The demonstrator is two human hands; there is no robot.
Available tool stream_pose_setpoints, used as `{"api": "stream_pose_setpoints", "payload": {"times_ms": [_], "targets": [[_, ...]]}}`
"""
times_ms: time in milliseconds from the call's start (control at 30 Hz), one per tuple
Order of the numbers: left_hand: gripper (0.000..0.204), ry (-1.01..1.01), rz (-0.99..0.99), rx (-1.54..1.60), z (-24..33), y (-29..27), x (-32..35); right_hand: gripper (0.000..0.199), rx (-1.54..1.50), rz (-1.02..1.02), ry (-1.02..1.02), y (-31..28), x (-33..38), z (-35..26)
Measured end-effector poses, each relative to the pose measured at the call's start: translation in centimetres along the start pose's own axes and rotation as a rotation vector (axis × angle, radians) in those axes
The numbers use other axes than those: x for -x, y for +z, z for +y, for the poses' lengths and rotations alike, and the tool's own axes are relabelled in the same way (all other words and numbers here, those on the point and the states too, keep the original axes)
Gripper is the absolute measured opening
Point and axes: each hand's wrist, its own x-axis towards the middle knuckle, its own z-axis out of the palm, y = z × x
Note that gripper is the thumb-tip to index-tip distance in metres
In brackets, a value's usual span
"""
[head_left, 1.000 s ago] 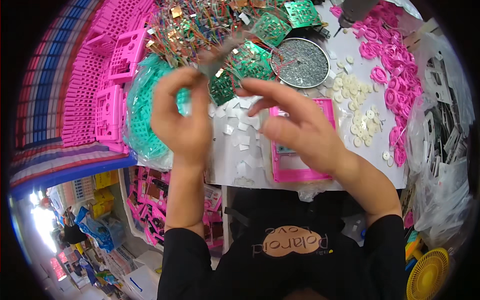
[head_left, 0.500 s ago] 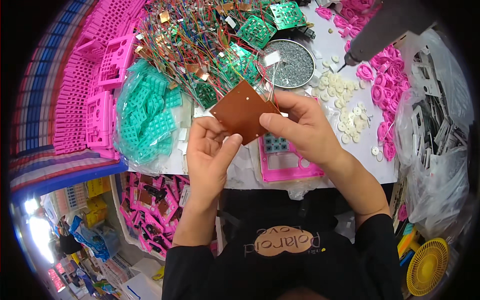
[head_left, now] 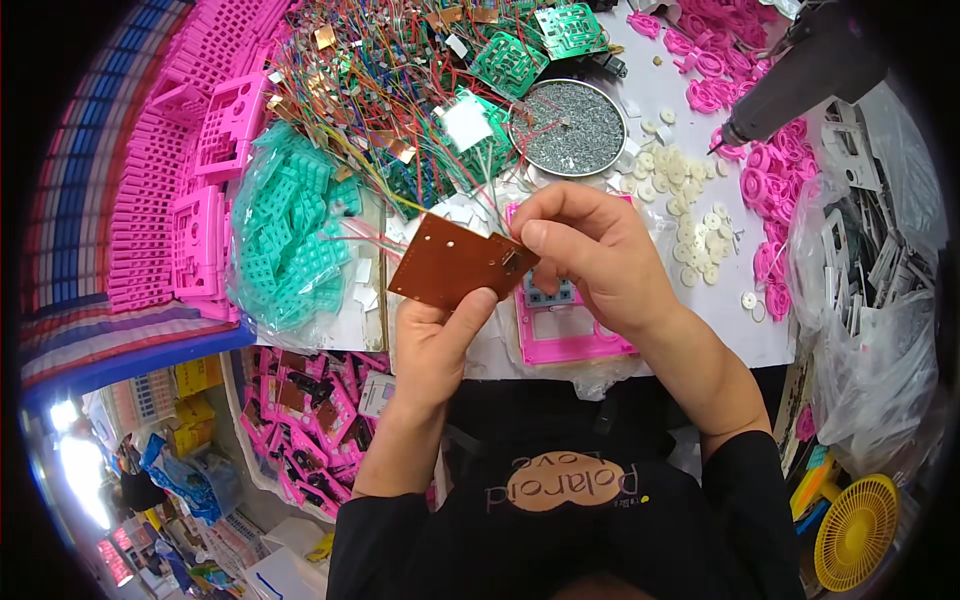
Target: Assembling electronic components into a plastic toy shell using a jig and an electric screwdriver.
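Note:
A brown circuit board (head_left: 450, 265) with thin wires trailing from its edges is tilted above the table's front edge. My left hand (head_left: 436, 335) grips its lower edge, thumb on the brown face. At the board's right corner is my right hand (head_left: 590, 255), thumb and forefinger pinched close to a small dark part; whether they hold the board or a wire there is hard to make out. Below and behind the right hand lies a pink plastic housing (head_left: 565, 348) with a grey keypad (head_left: 545, 297) in it, partly covered by the hand.
Wired green boards (head_left: 510, 62) heap up at the back, beside a round tin of screws (head_left: 570, 130). A dark power screwdriver (head_left: 790, 90) hangs at upper right. White discs (head_left: 690, 190), pink rings (head_left: 775, 180), bagged teal keypads (head_left: 295, 230) and pink housings (head_left: 200, 235) surround the hands.
The board has turned and moved left and down, showing a dark part at its right corner. My left hand has shifted down with it. The screwdriver has swung right.

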Motion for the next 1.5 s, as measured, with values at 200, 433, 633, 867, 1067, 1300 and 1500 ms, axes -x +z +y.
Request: {"api": "stream_pose_setpoints", "payload": {"times_ms": [200, 433, 633, 867, 1067, 1300, 1500], "targets": [[0.033, -0.047, -0.054, 0.026, 0.1, -0.6, 0.4, 0.019, -0.033, -0.074, 0.158, 0.3, -0.2, -0.4], [0.028, 0.034, 0.07, 0.228, -0.2, 0.1, 0.4, 0.017, -0.502, -0.052, 0.11, 0.3, 0.3, 1.3], [0.029, 0.107, 0.088, 0.218, -1.2, 0.2, 0.5, 0.022, -0.622, -0.113, 0.002, 0.7, 0.2, 1.1], [0.037, 0.509, 0.082, -0.32, -0.8, 1.2, 0.4, 0.02, -0.011, 0.057, 0.146, 1.5, -0.1, 0.3], [0.052, 0.437, 0.058, -0.348, -0.4, 0.6, 0.5, 0.017, -0.523, -0.053, 0.207, 1.1, 0.0, -0.4], [0.031, 0.552, -0.21, -0.588, 0.2, -0.5, 0.6, 0.025, -0.024, -0.188, 0.381, 0.4, -0.9, 1.5], [0.015, 0.452, -0.037, -0.272, 1.0, -0.7, 1.4, 0.038, -0.341, 0.113, 0.273, -0.5, 1.6, 0.0]]}}
